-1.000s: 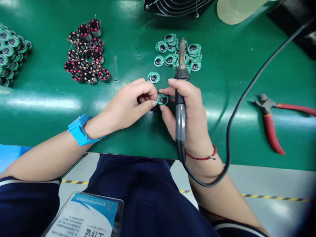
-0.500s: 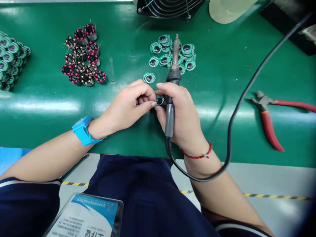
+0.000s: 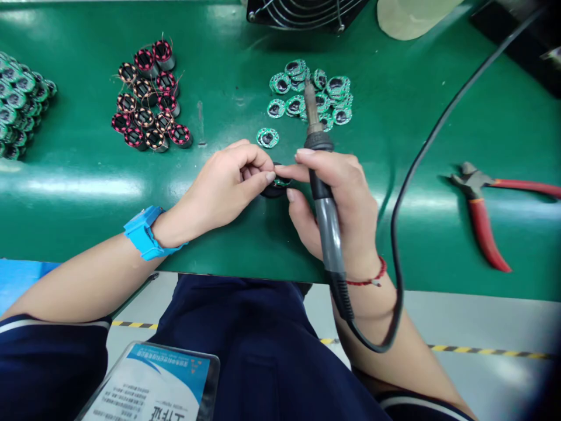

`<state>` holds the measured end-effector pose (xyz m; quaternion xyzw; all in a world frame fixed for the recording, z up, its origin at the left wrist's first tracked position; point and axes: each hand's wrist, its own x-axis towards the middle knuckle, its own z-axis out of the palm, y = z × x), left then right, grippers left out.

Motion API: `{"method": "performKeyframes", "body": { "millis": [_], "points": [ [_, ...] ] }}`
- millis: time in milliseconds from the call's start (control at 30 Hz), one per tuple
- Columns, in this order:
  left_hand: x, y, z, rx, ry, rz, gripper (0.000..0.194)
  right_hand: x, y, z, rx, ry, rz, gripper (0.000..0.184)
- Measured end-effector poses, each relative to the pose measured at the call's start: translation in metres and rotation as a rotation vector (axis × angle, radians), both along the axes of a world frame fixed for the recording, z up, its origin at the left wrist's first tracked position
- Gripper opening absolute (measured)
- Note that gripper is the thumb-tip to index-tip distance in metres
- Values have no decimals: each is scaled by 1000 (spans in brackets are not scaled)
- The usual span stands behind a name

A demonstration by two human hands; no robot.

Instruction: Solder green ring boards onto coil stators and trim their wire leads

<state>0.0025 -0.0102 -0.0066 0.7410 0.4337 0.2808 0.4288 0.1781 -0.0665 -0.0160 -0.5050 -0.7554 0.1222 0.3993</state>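
Observation:
My left hand (image 3: 228, 184) pinches a small dark round part topped with a green circuit board (image 3: 275, 186), low over the green bench. My right hand (image 3: 337, 204) is closed round a soldering iron (image 3: 322, 181), its tip pointing away from me, and its forefinger and thumb also touch the same part. A single round green board (image 3: 267, 137) lies just beyond my fingers. Behind it is a pile of several green boards (image 3: 313, 93).
A cluster of copper-wound coils (image 3: 146, 99) sits at the back left, and stacked green assemblies (image 3: 20, 102) are at the far left edge. Red-handled pliers (image 3: 482, 216) lie on the right. The iron's black cord (image 3: 438, 134) runs back right. A fan grille (image 3: 302, 11) stands at the rear.
The iron has tilted, its handle swinging right and its tip shifting slightly. Both hands stay closed on the small part, which now shows less of its green top.

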Motion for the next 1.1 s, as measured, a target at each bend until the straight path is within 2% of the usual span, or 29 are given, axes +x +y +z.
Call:
{"method": "performKeyframes", "body": {
  "millis": [133, 300, 433, 533, 1100],
  "points": [
    [0, 0, 2, 30, 30, -3, 15, 0, -2, 0, -39, 88, -28, 47],
    [2, -1, 4, 48, 75, 6, 17, 0, -6, -1, -35, 337, -180, 36],
    [3, -1, 4, 40, 84, 8, 18, -3, -4, -2, 138, 495, -309, 26],
    [3, -1, 4, 41, 88, 9, 18, -6, -3, -1, 235, 535, -404, 30],
    [4, -1, 4, 60, 108, 9, 19, -5, -6, 3, 172, 546, -381, 28]
  ]
}}
